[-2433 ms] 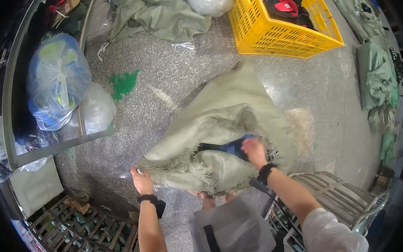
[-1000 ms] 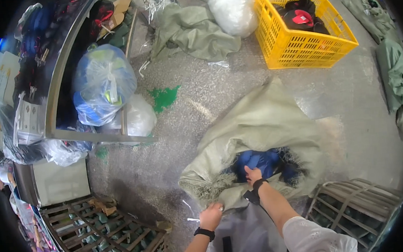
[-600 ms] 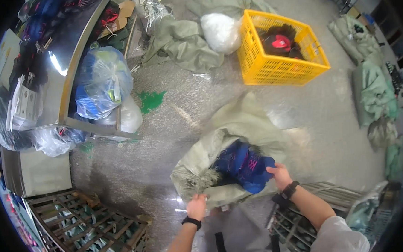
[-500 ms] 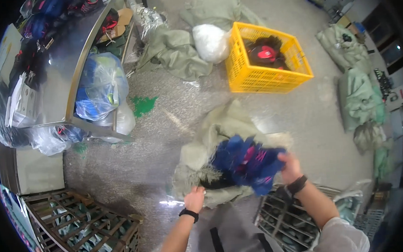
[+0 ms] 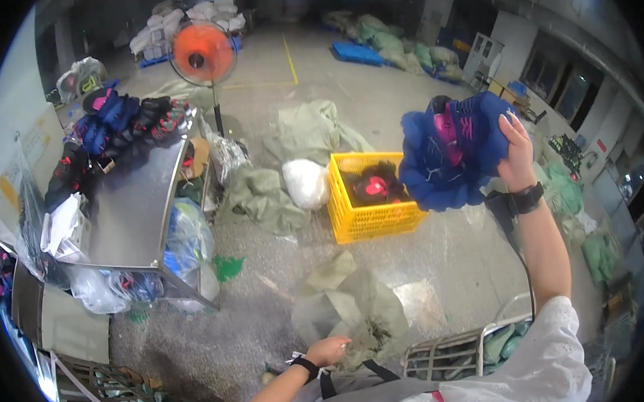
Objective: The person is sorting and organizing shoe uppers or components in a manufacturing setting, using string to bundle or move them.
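Observation:
My right hand (image 5: 517,152) is raised at the right, fingers closed on the edge of a bundle of blue shoe uppers (image 5: 473,144). Pink tongues and pink and white laces show among them. Low in the middle, my left hand (image 5: 328,351) is closed at the near edge of a grey-green woven sack (image 5: 328,307). That sack slumps on the floor, its frayed mouth turned toward me. The bundle hangs well above and to the right of the sack, in front of a yellow plastic crate (image 5: 379,223) that holds dark and red pieces.
To the left stands a metal table (image 5: 134,205) piled with dark shoe uppers (image 5: 111,125), bagged pieces below. An orange fan (image 5: 202,53) stands behind it. Slatted racks flank me at lower left and lower right (image 5: 449,355). A white bag (image 5: 306,183) and loose sacks lie beside the crate.
My right hand has lifted the blue uppers from over the sack, up and to the right. My left hand has stayed at the sack's edge. The view has tilted up, showing more of the room.

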`<action>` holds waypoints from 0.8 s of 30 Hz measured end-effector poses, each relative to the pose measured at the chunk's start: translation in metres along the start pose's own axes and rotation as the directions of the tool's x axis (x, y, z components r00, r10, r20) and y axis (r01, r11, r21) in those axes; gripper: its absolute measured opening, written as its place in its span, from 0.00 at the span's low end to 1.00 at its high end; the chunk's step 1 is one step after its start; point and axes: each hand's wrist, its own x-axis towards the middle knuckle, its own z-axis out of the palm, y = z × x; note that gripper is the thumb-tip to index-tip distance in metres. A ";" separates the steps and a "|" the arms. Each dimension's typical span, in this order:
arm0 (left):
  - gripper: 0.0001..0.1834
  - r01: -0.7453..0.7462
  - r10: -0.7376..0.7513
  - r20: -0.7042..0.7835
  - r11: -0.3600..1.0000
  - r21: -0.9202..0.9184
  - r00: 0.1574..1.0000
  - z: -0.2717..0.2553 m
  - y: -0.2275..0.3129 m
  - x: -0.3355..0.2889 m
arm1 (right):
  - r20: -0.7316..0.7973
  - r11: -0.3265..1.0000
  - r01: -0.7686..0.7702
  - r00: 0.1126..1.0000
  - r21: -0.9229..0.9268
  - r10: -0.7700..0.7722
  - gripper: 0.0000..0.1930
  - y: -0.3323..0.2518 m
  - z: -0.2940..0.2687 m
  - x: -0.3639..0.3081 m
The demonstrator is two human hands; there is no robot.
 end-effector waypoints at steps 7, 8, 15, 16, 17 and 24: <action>0.23 0.153 -0.184 -0.382 0.982 -0.109 0.906 -0.175 -0.038 -0.069 | 0.140 0.994 -0.112 0.984 -0.002 0.111 0.07 0.024 0.134 0.047; 0.23 0.155 -0.187 -0.403 0.982 -0.110 0.896 -0.198 -0.043 -0.090 | 0.174 0.987 -0.159 0.972 0.006 0.156 0.06 0.033 0.159 0.054; 0.51 0.145 -0.216 -0.777 0.976 -0.161 0.592 -0.368 -0.052 -0.162 | 0.252 0.906 -0.423 0.875 -0.012 0.412 0.06 0.126 0.265 0.070; 0.53 0.120 -0.223 -0.767 0.975 -0.189 0.601 -0.392 -0.056 -0.167 | 0.277 0.900 -0.435 0.865 0.000 0.418 0.06 0.139 0.278 0.072; 0.52 0.133 -0.395 -0.587 0.889 -0.439 0.707 -0.425 -0.051 -0.176 | 0.312 0.879 -0.477 0.837 0.017 0.449 0.06 0.149 0.306 0.067; 0.58 0.159 -0.574 -0.429 0.708 -0.688 0.698 -0.475 -0.073 -0.178 | 0.554 0.899 -0.436 0.762 0.054 0.336 0.08 0.242 0.456 0.144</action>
